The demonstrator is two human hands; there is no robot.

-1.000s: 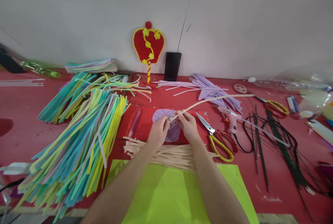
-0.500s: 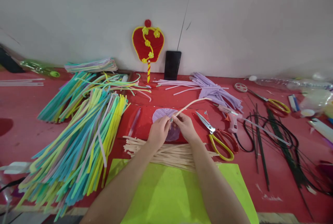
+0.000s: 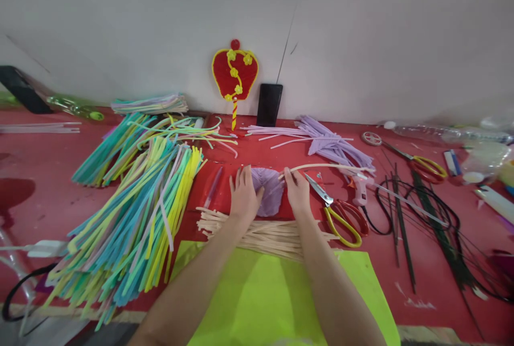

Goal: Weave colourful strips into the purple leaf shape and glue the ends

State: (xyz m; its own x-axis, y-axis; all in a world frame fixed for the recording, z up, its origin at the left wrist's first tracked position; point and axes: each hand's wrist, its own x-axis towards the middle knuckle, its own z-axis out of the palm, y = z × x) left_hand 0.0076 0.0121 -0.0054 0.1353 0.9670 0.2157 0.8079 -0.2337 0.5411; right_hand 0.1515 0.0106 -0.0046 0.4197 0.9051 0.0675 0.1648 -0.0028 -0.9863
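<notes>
My left hand [image 3: 243, 196] lies flat with fingers spread at the left edge of a purple shape made of pipe cleaners [image 3: 268, 190]. In my right hand [image 3: 296, 190] a cream pipe cleaner [image 3: 321, 165] is pinched near one end, its length arching off to the right. The purple shape rests on a red surface between the hands. Just in front of it, partly under my forearms, lies a bundle of cream pipe cleaners [image 3: 273, 239]. Yellow-and-red-handled scissors [image 3: 333, 207] lie open to the right of my right hand.
A pink glue gun [image 3: 360, 190] and its black cord lie right. Colourful pipe cleaners [image 3: 128, 223] spread left; purple ones [image 3: 333, 142] lie behind. A red fan-shaped craft [image 3: 235, 75] and a phone [image 3: 269, 105] lean on the wall. A yellow-green sheet [image 3: 261, 298] lies in front.
My hands have parted. The left has opened and come down beside the purple shape, while the right has moved right with the cream pipe cleaner. The view has shifted slightly.
</notes>
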